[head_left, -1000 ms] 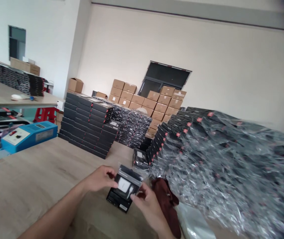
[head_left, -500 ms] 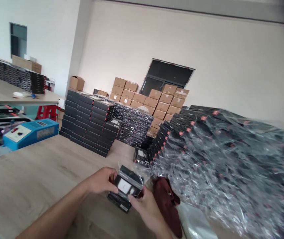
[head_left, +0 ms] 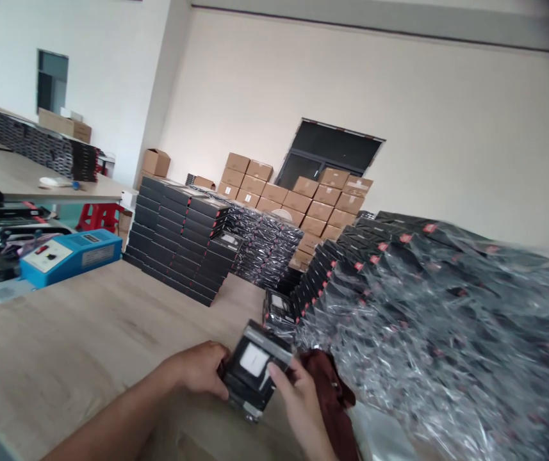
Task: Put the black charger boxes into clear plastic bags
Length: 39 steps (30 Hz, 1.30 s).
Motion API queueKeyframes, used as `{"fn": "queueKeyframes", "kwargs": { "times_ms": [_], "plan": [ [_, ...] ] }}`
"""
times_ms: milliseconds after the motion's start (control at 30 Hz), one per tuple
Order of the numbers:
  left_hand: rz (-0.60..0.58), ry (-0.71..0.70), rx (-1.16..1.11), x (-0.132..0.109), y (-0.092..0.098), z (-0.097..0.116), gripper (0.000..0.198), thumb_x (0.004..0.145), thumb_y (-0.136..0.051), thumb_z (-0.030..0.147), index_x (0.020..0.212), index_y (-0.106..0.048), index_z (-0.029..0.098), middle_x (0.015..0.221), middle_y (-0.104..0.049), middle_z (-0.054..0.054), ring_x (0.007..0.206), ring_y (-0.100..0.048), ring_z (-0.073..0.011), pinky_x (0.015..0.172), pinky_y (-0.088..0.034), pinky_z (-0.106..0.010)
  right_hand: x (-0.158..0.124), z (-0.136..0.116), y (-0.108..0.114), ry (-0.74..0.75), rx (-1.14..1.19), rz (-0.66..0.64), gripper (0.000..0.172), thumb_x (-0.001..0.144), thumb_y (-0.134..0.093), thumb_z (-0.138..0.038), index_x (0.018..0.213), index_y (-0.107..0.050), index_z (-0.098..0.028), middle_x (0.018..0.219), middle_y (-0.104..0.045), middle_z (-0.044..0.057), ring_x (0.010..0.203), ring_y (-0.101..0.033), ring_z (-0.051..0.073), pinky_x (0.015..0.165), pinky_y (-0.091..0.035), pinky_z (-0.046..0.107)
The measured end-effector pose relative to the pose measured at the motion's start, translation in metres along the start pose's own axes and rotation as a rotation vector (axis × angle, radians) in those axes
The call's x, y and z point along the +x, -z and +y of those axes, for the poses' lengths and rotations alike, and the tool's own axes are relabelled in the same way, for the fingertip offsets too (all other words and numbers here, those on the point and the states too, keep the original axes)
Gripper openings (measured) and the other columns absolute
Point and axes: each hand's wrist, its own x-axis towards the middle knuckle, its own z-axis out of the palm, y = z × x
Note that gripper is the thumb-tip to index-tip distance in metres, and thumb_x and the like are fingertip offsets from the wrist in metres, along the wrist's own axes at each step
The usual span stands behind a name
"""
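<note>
A small black box (head_left: 248, 384) with a white device pictured on its face is tilted between my two hands above the wooden table (head_left: 111, 320). My left hand (head_left: 202, 368) grips its left edge, thumb near the lower corner. On the right side my right hand (head_left: 298, 394) is closed on the box, its thumb lying across the face. The lower end of the box is blurred; I cannot tell whether a second box is under it. A dark red cloth item (head_left: 327, 384) lies right beside my right hand, and a clear plastic bag (head_left: 382, 429) is next to it.
A large heap of plastic-wrapped black boxes (head_left: 428, 320) fills the right side. Black boxes (head_left: 178, 237) are stacked at the far table edge, near a blue machine (head_left: 72, 253). Brown cartons (head_left: 298, 198) pile up by the wall. Red stools (head_left: 98, 218) stand at the left.
The box has turned so its pictured face shows more toward me. My right thumb has moved up onto that face. The view has shifted slightly left.
</note>
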Motion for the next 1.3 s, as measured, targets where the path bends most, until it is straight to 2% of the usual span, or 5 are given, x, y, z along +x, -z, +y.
{"fn": "queueKeyframes", "kwargs": {
  "times_ms": [200,333,600,1000,1300],
  "plan": [
    [-0.291,0.168,0.115,-0.002,0.002,0.008,0.061,0.043,-0.083,0.030,0.101,-0.067,0.016,0.078,-0.068,-0.001,0.066,-0.059,-0.0163,0.057,-0.043,-0.022,0.010,0.007,0.027,-0.074,0.422,0.498,0.041,0.067,-0.070,-0.046,0.095,-0.066,-0.017,0.087,-0.073,0.003,0.076,-0.067,0.021,0.069,-0.054,0.032],
    [-0.028,0.111,-0.265,-0.003,-0.009,0.017,0.079,0.066,-0.071,0.050,0.134,-0.042,0.021,0.107,-0.064,-0.009,0.083,-0.062,-0.0181,0.062,-0.048,-0.024,0.007,0.007,0.018,-0.169,0.463,0.426,0.038,0.062,-0.076,-0.040,0.089,-0.068,-0.014,0.079,-0.073,0.003,0.073,-0.068,0.021,0.068,-0.053,0.030],
    [-0.338,0.236,-0.166,-0.004,-0.008,0.022,0.037,0.054,-0.080,0.036,0.081,-0.069,0.013,0.064,-0.065,-0.001,0.056,-0.060,-0.0130,0.049,-0.042,-0.019,0.007,0.004,0.014,-0.106,0.503,0.508,0.038,0.062,-0.076,-0.037,0.091,-0.068,-0.014,0.082,-0.074,0.003,0.074,-0.068,0.019,0.067,-0.053,0.028],
    [0.117,-0.140,-0.197,0.009,-0.045,0.034,0.046,0.061,-0.071,0.016,0.106,-0.062,0.013,0.094,-0.069,-0.005,0.083,-0.062,-0.0196,0.073,-0.048,-0.026,-0.003,0.013,-0.022,-0.124,0.325,0.275,0.042,0.072,-0.066,-0.053,0.095,-0.063,-0.018,0.079,-0.070,0.002,0.064,-0.065,0.016,0.054,-0.049,0.023],
    [0.427,-0.095,0.318,0.134,-0.023,0.043,0.034,0.075,-0.059,0.033,0.103,-0.064,0.015,0.100,-0.071,-0.006,0.093,-0.064,-0.0223,0.081,-0.049,-0.029,-0.015,0.053,-0.067,0.240,-0.562,-0.032,0.036,0.090,-0.039,-0.029,0.062,-0.060,-0.021,0.054,-0.059,-0.001,0.049,-0.053,0.012,0.048,-0.033,0.020]
  ]
}}
